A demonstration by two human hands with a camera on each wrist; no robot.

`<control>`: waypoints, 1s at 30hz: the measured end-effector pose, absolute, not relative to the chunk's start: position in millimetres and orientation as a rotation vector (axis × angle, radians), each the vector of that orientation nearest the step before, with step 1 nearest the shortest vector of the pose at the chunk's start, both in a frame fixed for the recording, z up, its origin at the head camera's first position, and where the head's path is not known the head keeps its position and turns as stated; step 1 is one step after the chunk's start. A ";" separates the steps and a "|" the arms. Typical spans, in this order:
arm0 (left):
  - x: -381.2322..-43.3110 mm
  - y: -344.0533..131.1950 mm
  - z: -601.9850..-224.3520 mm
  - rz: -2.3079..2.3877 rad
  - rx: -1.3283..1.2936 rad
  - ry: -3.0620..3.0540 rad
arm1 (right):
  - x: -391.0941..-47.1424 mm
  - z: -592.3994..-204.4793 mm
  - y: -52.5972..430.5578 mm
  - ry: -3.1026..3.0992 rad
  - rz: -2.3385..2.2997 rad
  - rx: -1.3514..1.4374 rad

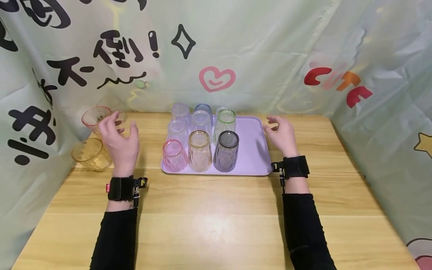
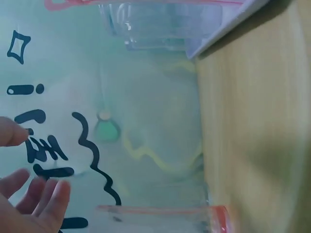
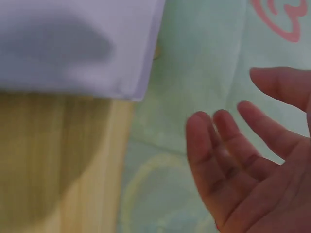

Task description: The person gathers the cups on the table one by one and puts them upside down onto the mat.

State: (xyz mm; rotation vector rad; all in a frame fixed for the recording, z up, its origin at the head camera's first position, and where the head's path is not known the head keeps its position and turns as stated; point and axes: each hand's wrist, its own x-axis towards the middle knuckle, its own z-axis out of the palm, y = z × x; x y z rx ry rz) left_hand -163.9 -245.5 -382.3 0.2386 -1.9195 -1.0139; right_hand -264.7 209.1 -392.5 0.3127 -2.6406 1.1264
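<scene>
My left hand (image 1: 122, 146) is raised over the table's left side, fingers loosely bent and thumb apart, with nothing in its grasp. Beside it in the head view stand a red-rimmed glass (image 1: 92, 119) and a yellow glass (image 1: 91, 155); a clear glass (image 1: 113, 103) is partly hidden behind. The left wrist view has the red-rimmed glass (image 2: 160, 221) along its bottom edge. At the right end of a purple tray (image 1: 251, 150), my right hand (image 1: 283, 137) hovers with relaxed fingers, holding nothing. On the tray's front row are a pink glass (image 1: 174, 157), an amber glass (image 1: 200, 153) and a dark grey glass (image 1: 226, 153).
Behind the front row, the tray carries a green-rimmed glass (image 1: 225, 122), a blue glass (image 1: 204, 108) and several pale glasses. A printed fabric backdrop (image 1: 263, 56) borders the wooden table (image 1: 209, 221) at the back and both sides.
</scene>
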 end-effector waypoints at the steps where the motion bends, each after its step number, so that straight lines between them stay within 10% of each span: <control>1: -162.3 -247.6 -383.5 -1.001 0.257 -1.898 | -265.5 -394.4 210.7 -2.678 1.116 0.308; 30: -123.7 -284.1 -414.1 -1.034 0.967 -1.644 | -273.3 -423.4 224.2 -3.175 1.055 0.266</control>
